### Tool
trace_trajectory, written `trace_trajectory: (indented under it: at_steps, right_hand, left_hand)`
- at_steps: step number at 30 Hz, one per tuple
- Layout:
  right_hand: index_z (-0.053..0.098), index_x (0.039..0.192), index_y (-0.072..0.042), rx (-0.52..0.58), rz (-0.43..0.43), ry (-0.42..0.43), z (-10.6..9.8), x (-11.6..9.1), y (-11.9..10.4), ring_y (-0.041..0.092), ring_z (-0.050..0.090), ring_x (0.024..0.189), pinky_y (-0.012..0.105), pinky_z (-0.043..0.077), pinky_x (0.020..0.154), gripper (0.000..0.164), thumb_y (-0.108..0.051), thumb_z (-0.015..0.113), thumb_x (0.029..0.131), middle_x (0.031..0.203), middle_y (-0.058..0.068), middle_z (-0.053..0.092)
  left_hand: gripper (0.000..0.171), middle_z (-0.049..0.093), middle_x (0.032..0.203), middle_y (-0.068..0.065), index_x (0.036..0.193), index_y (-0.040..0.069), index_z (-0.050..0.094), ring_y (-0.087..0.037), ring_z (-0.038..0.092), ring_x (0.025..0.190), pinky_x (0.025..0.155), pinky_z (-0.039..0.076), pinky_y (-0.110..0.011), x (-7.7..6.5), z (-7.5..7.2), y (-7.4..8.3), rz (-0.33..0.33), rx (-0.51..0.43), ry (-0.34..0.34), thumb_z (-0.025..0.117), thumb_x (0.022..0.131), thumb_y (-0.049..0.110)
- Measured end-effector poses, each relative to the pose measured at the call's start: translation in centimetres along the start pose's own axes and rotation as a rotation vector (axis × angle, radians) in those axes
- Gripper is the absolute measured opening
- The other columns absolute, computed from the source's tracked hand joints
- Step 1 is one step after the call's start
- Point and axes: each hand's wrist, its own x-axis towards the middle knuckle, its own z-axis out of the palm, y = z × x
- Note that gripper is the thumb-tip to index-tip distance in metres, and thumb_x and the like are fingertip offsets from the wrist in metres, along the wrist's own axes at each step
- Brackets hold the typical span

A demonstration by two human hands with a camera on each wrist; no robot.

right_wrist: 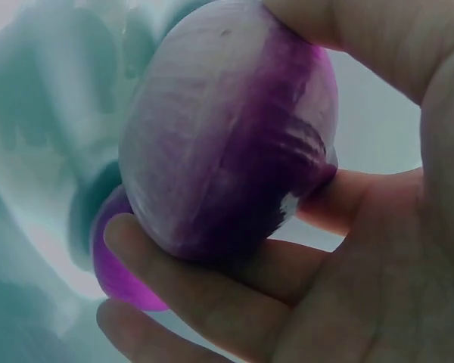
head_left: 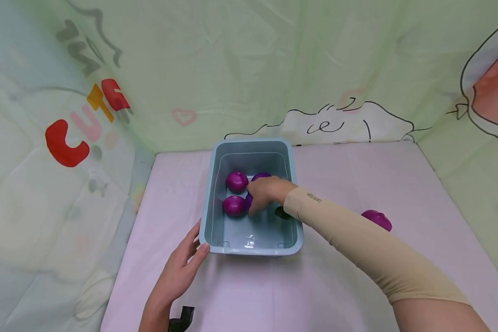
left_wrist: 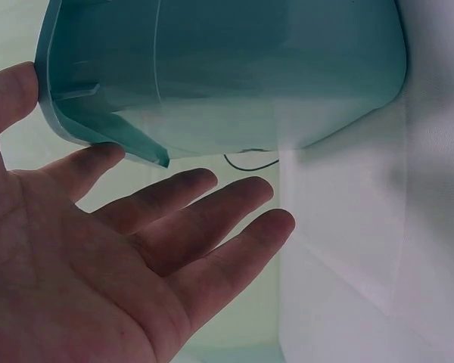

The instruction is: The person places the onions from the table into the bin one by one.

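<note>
A light blue plastic bin (head_left: 206, 203) stands on the covered table, with several purple onions inside. My right hand (head_left: 266, 191) reaches down into it, fingers and thumb curled round a purple onion (right_wrist: 219, 136), partly hidden from the head view. Beside that hand lie an onion (head_left: 236, 182) and another onion (head_left: 234, 205); a third onion (head_left: 261, 175) peeks out behind the knuckles. At the bin's near left corner, my left hand (head_left: 180, 272) touches the rim with thumb and index finger. Its other fingers stretch out loosely, apart from the bin wall (left_wrist: 227, 83).
One more onion (head_left: 376, 219) lies on the pale pink tablecloth (head_left: 332, 272) to the right, partly covered by the sleeved right forearm (head_left: 348, 235). Printed curtains (head_left: 240, 69) enclose the table at the back and sides, close behind the bin.
</note>
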Motion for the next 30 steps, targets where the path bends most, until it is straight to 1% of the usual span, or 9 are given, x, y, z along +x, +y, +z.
trace_trajectory:
  at_steps: [4, 7, 11, 13, 18, 22, 24, 27, 30]
  right_hand:
    - [0.064, 0.126, -0.009, 0.030, 0.029, -0.020, 0.1, 0.1, -0.1, 0.023, 0.060, 0.096, 0.041, 0.052, 0.085, 0.052, -0.036, 0.085, 0.086, 0.102, 0.003, 0.065]
    - [0.065, 0.119, -0.011, 0.044, 0.049, -0.022, 0.1, 0.2, -0.2, 0.023, 0.061, 0.094, 0.040, 0.052, 0.082, 0.045, -0.034, 0.085, 0.086, 0.100, 0.004, 0.066]
    - [0.067, 0.109, -0.012, 0.042, 0.065, -0.030, 0.2, 0.4, -0.3, 0.022, 0.062, 0.089, 0.039, 0.051, 0.078, 0.035, -0.031, 0.085, 0.086, 0.094, 0.005, 0.067]
    - [0.066, 0.106, -0.012, 0.023, 0.067, -0.038, 0.2, 0.4, -0.4, 0.022, 0.062, 0.088, 0.038, 0.051, 0.077, 0.033, -0.031, 0.085, 0.086, 0.093, 0.005, 0.066]
    - [0.065, 0.106, -0.012, -0.038, 0.082, -0.041, 0.5, 0.6, -0.6, 0.021, 0.062, 0.089, 0.037, 0.051, 0.077, 0.034, -0.032, 0.085, 0.086, 0.093, 0.004, 0.066]
    - [0.066, 0.102, -0.011, -0.067, 0.092, -0.024, 0.5, 0.8, -0.7, 0.021, 0.062, 0.087, 0.037, 0.052, 0.077, 0.032, -0.031, 0.085, 0.085, 0.091, 0.004, 0.066]
    - [0.067, 0.101, -0.011, -0.085, 0.092, -0.018, 0.6, 0.9, -0.7, 0.021, 0.062, 0.086, 0.037, 0.053, 0.077, 0.032, -0.032, 0.085, 0.085, 0.091, 0.004, 0.067]
    - [0.068, 0.104, -0.010, -0.109, 0.092, -0.016, 0.7, 1.1, -0.7, 0.022, 0.063, 0.088, 0.039, 0.054, 0.079, 0.035, -0.035, 0.084, 0.086, 0.093, 0.004, 0.067]
    - [0.068, 0.108, -0.010, -0.125, 0.097, -0.021, 0.8, 1.3, -0.8, 0.022, 0.063, 0.090, 0.039, 0.054, 0.081, 0.040, -0.040, 0.084, 0.087, 0.096, 0.004, 0.066]
  left_hand:
    - [0.066, 0.034, 0.163, 0.008, 0.163, 0.044, 0.027, -0.041, 0.045, 0.140, 0.098, 0.049, -0.060, 0.0, 0.0, -0.1, -0.002, -0.007, -0.002, 0.062, 0.107, 0.035]
    - [0.066, 0.034, 0.163, 0.008, 0.163, 0.044, 0.027, -0.041, 0.045, 0.140, 0.099, 0.049, -0.060, 0.0, -0.1, -0.1, 0.002, -0.003, 0.000, 0.062, 0.107, 0.033]
    - [0.066, 0.034, 0.163, 0.008, 0.163, 0.044, 0.027, -0.041, 0.045, 0.140, 0.098, 0.049, -0.060, 0.0, -0.1, 0.0, 0.003, -0.002, 0.001, 0.062, 0.107, 0.033]
    - [0.066, 0.034, 0.163, 0.008, 0.163, 0.044, 0.027, -0.041, 0.045, 0.140, 0.098, 0.050, -0.060, 0.0, -0.1, 0.0, 0.000, -0.003, -0.001, 0.062, 0.107, 0.034]
    - [0.066, 0.034, 0.163, 0.008, 0.163, 0.044, 0.027, -0.042, 0.046, 0.140, 0.097, 0.050, -0.059, 0.1, 0.0, -0.1, 0.002, 0.001, -0.002, 0.061, 0.107, 0.035]
    - [0.066, 0.034, 0.163, 0.008, 0.163, 0.044, 0.027, -0.041, 0.046, 0.140, 0.097, 0.050, -0.059, 0.1, -0.1, -0.1, 0.006, 0.007, 0.002, 0.062, 0.107, 0.035]
    - [0.066, 0.034, 0.163, 0.008, 0.163, 0.044, 0.028, -0.041, 0.046, 0.140, 0.098, 0.050, -0.059, 0.1, -0.1, 0.0, 0.004, 0.007, 0.001, 0.061, 0.106, 0.038]
    - [0.066, 0.034, 0.163, 0.008, 0.163, 0.044, 0.028, -0.041, 0.046, 0.140, 0.098, 0.049, -0.059, 0.1, -0.2, 0.0, 0.000, 0.006, 0.001, 0.061, 0.106, 0.042]
    - [0.066, 0.034, 0.164, 0.008, 0.163, 0.044, 0.028, -0.041, 0.046, 0.140, 0.097, 0.050, -0.059, 0.1, -0.2, -0.1, -0.004, 0.006, 0.003, 0.062, 0.106, 0.040]
